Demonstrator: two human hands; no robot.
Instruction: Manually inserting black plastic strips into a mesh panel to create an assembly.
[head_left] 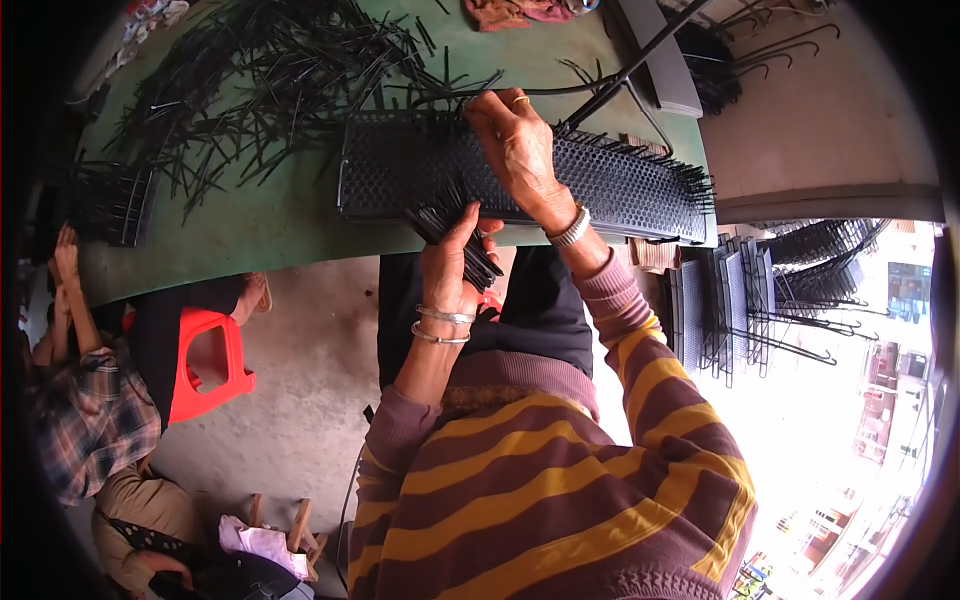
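Note:
A long black perforated panel (620, 190) lies along the table's near edge, in front of me. Thin black strips stand up in a row along its far edge, mostly on the right half. My left hand (452, 262) is closed around a bundle of thin black strips (437, 217), held just over the panel's near edge. Above the panel's far edge, left of its middle, my right hand (515, 150) is closed with its fingertips pinched together. Whatever those fingertips hold is hidden or too small to make out.
A large heap of loose black strips (270, 70) covers the green table (290, 215) at the far left. Bent black rods (610, 92) reach behind the panel. Hooked black panels (735, 300) hang at right. People sit at left, near a red stool (215, 365).

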